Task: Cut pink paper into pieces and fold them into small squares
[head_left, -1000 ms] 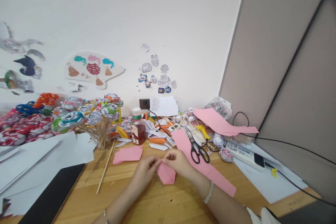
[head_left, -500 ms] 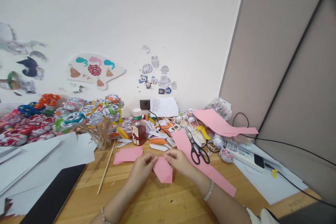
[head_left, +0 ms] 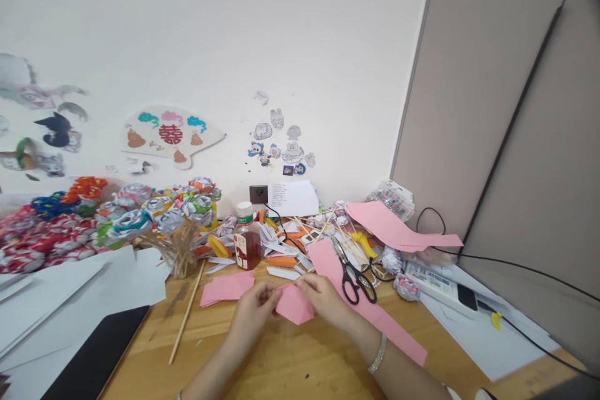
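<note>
A folded piece of pink paper (head_left: pixel 294 305) is held just above the wooden table, between both hands. My left hand (head_left: pixel 257 309) pinches its left upper edge between thumb and fingers. On the other side, my right hand (head_left: pixel 323 300) grips the upper right edge in the same way. A short stack of pink paper pieces (head_left: pixel 227 288) lies to the left of my left hand. To the right, black-handled scissors (head_left: pixel 355 281) rest on a long pink paper strip (head_left: pixel 398 332).
Paper flowers on sticks (head_left: pixel 173 225) crowd the left back. A bottle (head_left: pixel 246 240) stands before a heap of paper scraps. One wooden stick (head_left: pixel 186 315) and a black tablet-like slab (head_left: pixel 100 350) lie at left. A white power strip (head_left: pixel 440 290) with cables sits at right.
The folded pink paper has turned and tilted in my hands, its lower corner now higher. Both hands still hold it. The camera view has tipped up slightly.
</note>
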`<state>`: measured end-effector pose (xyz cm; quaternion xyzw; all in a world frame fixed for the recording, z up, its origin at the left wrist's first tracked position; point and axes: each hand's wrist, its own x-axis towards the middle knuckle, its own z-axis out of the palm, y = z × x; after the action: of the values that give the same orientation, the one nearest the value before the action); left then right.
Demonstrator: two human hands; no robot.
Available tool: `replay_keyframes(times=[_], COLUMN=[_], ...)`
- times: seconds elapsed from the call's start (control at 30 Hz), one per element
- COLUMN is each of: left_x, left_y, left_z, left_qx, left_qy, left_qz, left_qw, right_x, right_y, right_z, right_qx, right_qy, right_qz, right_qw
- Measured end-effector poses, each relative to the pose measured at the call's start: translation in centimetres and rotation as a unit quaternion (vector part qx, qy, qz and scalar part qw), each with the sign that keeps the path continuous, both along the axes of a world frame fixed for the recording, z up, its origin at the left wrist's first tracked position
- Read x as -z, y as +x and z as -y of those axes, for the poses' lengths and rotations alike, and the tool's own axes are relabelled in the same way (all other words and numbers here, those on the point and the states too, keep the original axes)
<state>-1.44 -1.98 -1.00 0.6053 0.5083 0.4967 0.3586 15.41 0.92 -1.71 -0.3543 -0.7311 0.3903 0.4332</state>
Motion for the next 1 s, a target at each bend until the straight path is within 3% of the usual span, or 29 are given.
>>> replay_keyframes(times=[0.23, 0.43, 0.67, 0.8, 1.0], left_x=[-0.3, 0.0, 0.2, 0.3, -0.3], left_y=[-0.9, -0.7, -0.7, -0.9, -0.6], left_z=[-1.0, -1.1, -0.9, -1.0, -0.3], left_qx=[-0.055, 0.009, 0.095, 0.114, 0.093], left_qy=[-0.06, -0.112, -0.106, -0.133, -0.156], left_qz=[0.154, 0.145, 0.131, 0.192, 0.251], left_qw=[0.985, 0.983, 0.981, 0.966, 0.951], right_x=[1.4, 1.3, 0.6, 0.7, 0.8], right_y=[0.5, 0.4, 0.4, 0.3, 0.2], right_z=[-1.8, -1.6, -1.1, -1.3, -1.5], right_qx=[-0.043, -0.014, -0.018, -0.018, -0.045], right_qy=[-0.128, -0.1, -0.122, -0.15, -0.141], right_qz=[-0.106, -0.119, -0.129, -0.164, -0.201], right_qw=[0.985, 0.988, 0.984, 0.975, 0.968])
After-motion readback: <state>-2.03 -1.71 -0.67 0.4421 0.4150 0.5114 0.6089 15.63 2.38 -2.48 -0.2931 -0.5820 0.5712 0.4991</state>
